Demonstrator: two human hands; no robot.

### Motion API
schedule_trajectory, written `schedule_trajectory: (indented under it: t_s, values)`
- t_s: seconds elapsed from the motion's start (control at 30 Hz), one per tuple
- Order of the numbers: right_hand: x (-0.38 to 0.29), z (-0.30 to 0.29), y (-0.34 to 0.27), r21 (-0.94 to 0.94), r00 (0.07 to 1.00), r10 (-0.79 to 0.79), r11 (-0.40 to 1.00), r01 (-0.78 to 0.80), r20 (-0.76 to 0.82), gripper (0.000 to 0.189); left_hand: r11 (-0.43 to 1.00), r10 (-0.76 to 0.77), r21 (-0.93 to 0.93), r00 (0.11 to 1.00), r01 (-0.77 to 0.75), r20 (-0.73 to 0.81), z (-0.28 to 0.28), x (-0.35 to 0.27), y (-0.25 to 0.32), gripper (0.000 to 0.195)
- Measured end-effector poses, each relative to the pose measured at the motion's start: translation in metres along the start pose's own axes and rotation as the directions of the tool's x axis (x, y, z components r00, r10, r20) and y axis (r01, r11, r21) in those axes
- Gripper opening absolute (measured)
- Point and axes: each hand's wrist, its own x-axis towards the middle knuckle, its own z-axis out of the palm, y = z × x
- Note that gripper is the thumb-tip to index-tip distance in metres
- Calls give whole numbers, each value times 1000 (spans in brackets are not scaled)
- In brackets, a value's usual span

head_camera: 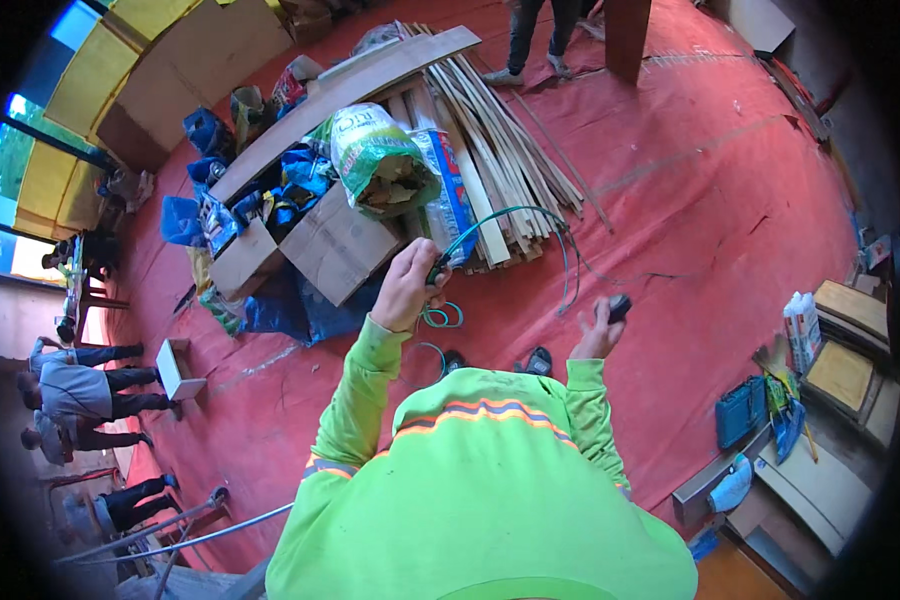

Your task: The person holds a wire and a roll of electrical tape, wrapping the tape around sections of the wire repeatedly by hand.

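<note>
My left hand [409,285] is raised in front of me, closed around a dark end of a green cable [510,211]. The cable arches to the right from that hand and drops towards the floor, and more loops of it hang below the hand. My right hand [598,330] is held out to the right with a small black object [619,307] in its fingers; its kind cannot be told. Beyond my left hand stands an open green-and-white woven sack [379,161] with brownish scraps inside, beside a flattened cardboard box [340,244].
Wooden strips [502,150] and a long board [345,105] lie ahead on the red floor covering [690,225]. Another person's legs [536,37] are beyond them. Several people stand far left near a white box-like piece [180,371]. A blue case [741,412] is at right.
</note>
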Motion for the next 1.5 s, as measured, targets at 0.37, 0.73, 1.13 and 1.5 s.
schedule_trajectory:
  t_s: [0.37,0.73,1.13,1.5]
  values:
    - [-36,185,-142,450,-273,-657,113,886,702,42,985,142,83,984,-151,107,21,-19,39,14]
    - [-91,190,-157,128,-114,-64,667,734,991,36,-164,815,850,418,-500,402,-40,-9,36,10]
    - [-187,172,-174,0,354,203,867,-498,913,22,-300,896,793,129,-530,426,-31,65,69,32]
    - [-49,97,-282,-274,207,199,417,867,958,28,895,82,334,847,-294,525,-11,-18,-13,20]
